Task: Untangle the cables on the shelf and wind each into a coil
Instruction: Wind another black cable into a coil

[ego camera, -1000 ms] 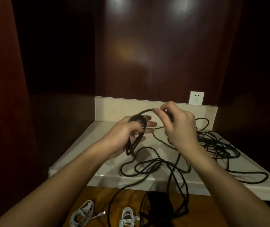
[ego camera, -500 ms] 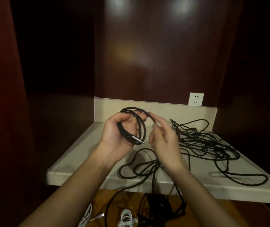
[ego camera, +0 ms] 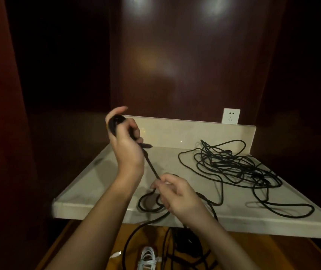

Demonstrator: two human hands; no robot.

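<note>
Your left hand has lifted the small coil toward upper left, fingers clamped, while your right hand now pinches the cable lower, seemingly drawing slack for another loop.

White cable bundle cut by bottom edge; left hand motion-blurred, hiding its black coil.

Two hands, one shelf, one wall socket, one white cable coil, one black cable tangle

Our left hand is raised, fingers curled round a coil of black cable; our right hand, lower, pinches the same cable.
</note>
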